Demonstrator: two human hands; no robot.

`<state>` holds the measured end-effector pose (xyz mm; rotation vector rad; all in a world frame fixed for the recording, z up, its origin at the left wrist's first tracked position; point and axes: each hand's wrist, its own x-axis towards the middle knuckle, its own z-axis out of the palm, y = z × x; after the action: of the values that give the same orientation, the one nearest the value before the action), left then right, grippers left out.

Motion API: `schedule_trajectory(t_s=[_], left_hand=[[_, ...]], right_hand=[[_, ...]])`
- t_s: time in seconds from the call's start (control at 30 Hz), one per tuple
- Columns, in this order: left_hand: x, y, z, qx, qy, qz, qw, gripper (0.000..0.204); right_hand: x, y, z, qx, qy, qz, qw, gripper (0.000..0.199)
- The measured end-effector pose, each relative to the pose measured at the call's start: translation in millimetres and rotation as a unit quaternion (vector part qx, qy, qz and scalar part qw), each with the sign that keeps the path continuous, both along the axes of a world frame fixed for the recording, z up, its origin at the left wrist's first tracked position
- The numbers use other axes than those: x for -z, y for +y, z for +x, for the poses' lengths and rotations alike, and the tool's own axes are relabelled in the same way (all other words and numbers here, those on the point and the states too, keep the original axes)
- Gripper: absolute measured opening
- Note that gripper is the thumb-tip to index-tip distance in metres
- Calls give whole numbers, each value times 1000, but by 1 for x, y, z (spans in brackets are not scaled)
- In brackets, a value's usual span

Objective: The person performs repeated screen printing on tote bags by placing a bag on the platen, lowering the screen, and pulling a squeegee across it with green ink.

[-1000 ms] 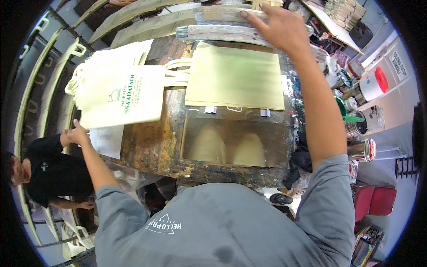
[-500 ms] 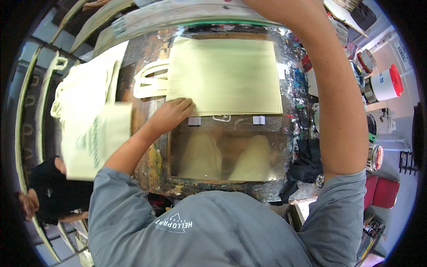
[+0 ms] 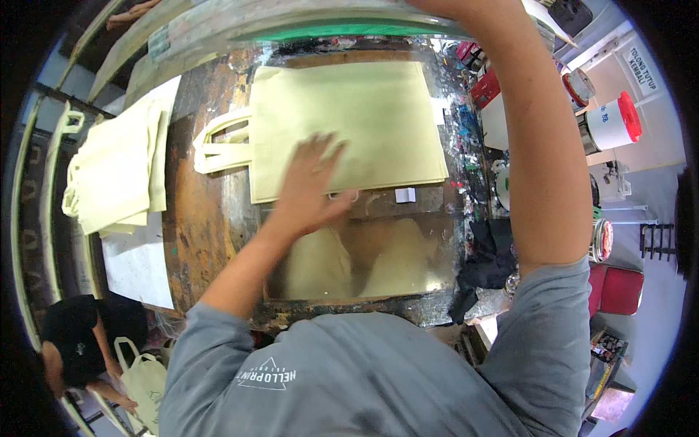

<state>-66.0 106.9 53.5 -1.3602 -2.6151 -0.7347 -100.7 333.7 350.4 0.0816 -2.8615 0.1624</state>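
Observation:
A pale yellow-green tote bag (image 3: 349,124) lies flat on a dark, paint-stained worktable (image 3: 204,226), its handles (image 3: 222,142) pointing left. Over the bag's near edge is my left hand (image 3: 309,186), fingers spread and slightly blurred; whether it touches the fabric I cannot tell. My right arm stretches forward to the top of the view, where my right hand (image 3: 444,6) is mostly cut off and its fingers are hidden. It is nearest to a long pale frame (image 3: 218,33) with a green strip (image 3: 342,30), raised beyond the bag.
At the left, a pile of similar bags (image 3: 116,164) rests on a white sheet (image 3: 138,255). A co-worker (image 3: 76,335) at lower left holds a tote bag (image 3: 142,382). Tubs and cans (image 3: 611,124) stand at right, near a black cloth (image 3: 484,255).
My left hand has moved from the bag's near left corner to over its near edge, fingers now spread. The printed bag has left the pile, and the co-worker holds a bag. The view has shifted.

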Motion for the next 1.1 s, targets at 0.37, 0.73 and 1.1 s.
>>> schedule_trajectory(t_s=[0.37,0.73,1.1], left_hand=[[67,68,34,-18,23,-78,997,52],[34,57,33,-93,95,-12,991,60],[-41,-79,39,-271,-293,369,840,77]], right_hand=[[9,-13,3,-9,-6,-16,1000,82],[38,-16,3,-20,95,25,995,74],[153,-4,65,-106,0,96,990,67]])
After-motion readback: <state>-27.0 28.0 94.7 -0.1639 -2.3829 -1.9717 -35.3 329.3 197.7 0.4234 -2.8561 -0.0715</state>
